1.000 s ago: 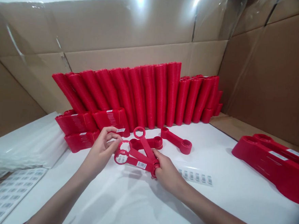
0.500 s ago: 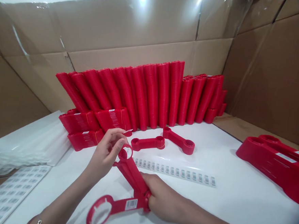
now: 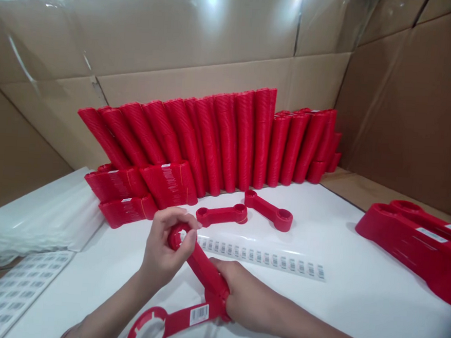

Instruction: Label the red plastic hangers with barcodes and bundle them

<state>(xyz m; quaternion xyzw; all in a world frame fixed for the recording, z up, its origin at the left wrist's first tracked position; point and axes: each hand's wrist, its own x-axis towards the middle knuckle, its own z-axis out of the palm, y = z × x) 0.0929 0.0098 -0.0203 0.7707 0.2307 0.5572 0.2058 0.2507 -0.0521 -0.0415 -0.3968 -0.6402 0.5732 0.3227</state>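
Note:
Several red plastic ring-ended pieces are fanned out in my right hand, which is closed round their joined ends. One of them points down-left, with a large notched ring and a white barcode label on its flat arm. My left hand has its fingers curled round the upper ring end of another piece, thumb and forefinger close together there. A small white patch shows inside that ring; I cannot tell whether it is a label.
A strip of barcode labels lies behind my hands, with two short red stacks beyond it. Tall red stacks line the cardboard wall. Labelled stacks stand right; plastic bags and a label sheet lie left.
My left hand has moved down and right onto the ring end and closed round it. The white label that stuck out from its fingertips no longer shows there.

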